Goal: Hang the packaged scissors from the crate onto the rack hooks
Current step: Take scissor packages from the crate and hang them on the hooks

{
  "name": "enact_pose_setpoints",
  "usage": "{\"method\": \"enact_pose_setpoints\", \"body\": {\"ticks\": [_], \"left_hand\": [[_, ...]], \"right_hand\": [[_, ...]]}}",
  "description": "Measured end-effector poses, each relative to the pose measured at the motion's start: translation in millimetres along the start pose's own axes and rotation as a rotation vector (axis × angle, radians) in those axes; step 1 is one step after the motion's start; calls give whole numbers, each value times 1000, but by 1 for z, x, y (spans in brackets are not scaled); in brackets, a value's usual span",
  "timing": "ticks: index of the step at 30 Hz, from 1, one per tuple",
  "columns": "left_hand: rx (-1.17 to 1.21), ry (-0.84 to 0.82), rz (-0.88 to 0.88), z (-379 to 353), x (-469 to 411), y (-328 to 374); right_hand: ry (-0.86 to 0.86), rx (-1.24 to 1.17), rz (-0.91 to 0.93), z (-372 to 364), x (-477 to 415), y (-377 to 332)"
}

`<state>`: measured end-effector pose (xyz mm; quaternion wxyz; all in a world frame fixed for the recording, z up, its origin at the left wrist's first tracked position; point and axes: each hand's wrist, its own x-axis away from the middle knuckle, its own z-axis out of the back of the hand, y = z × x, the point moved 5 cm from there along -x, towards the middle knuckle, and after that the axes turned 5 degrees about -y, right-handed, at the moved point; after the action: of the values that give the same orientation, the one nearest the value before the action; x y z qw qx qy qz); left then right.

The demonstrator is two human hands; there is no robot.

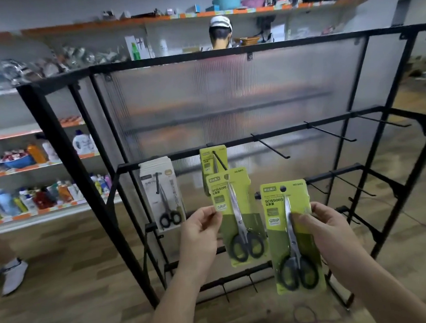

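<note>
Glossy green card packs point(276, 247) of steel-bladed scissors point(238, 217) front a matt black metal rack point(88, 195) and ribbed translucent plastic panel point(227, 89).

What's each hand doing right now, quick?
Left hand: fingers pinch the left edge of the upper green scissors pack.
Right hand: fingers grip the lower green scissors pack.
</note>
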<state>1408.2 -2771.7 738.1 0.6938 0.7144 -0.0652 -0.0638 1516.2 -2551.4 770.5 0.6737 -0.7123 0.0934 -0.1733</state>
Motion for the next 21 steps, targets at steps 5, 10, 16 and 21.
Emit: {"method": "enact_pose_setpoints", "body": {"ticks": [5,10,16,21], "left_hand": [[8,3,0,-7,6,3],[45,52,7,-13,13,6],[86,82,0,-30,21,10],[196,141,24,-40,23,13]], "right_hand": [[-20,-19,-18,11,0,4],[-36,-33,-49,24,-2,7],[-112,66,-58,31,1,-4],[-290,223,-213,22,5,25]]}}
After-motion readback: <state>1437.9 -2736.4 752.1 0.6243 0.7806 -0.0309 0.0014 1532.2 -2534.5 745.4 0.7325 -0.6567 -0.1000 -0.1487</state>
